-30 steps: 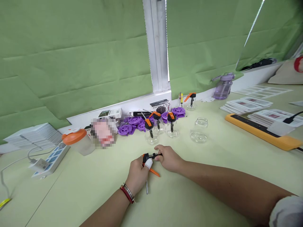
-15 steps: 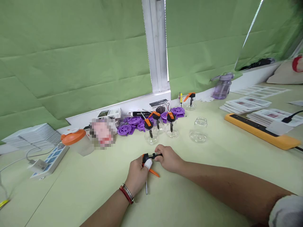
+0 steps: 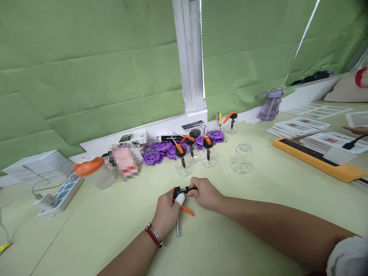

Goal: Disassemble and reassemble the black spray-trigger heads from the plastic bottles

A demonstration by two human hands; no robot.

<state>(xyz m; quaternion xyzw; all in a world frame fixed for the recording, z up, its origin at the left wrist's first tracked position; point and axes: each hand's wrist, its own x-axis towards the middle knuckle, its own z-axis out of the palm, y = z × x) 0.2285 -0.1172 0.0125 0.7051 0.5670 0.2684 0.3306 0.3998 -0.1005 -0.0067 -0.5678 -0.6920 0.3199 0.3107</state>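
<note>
My left hand [image 3: 166,213], with a white cover on its thumb, is closed around a black-and-orange jar lid [image 3: 176,193]. An orange lever [image 3: 187,210] and a thin metal rod [image 3: 177,229] stick out of the lid towards me. My right hand [image 3: 206,194] pinches the black end of the shaft that runs out of the lid to the right. Beyond my hands stand glass jars fitted with similar lids, such as one jar [image 3: 184,168] straight ahead and another [image 3: 209,162] beside it. An open glass jar [image 3: 241,165] without a lid stands further right.
Purple plastic parts [image 3: 152,157] and small boxes lie along the wall. To the left are an orange-lidded cup [image 3: 89,167] and a white power strip [image 3: 61,197]. On the right are a yellow-orange power strip [image 3: 313,159], stacked cards, a purple bottle [image 3: 270,105] and another person's hand [image 3: 358,130].
The fingers of my right hand have curled in slightly on the shaft; my left hand has stayed put. Another person's hand with a clear-and-white flat piece has come in at the right edge.
</note>
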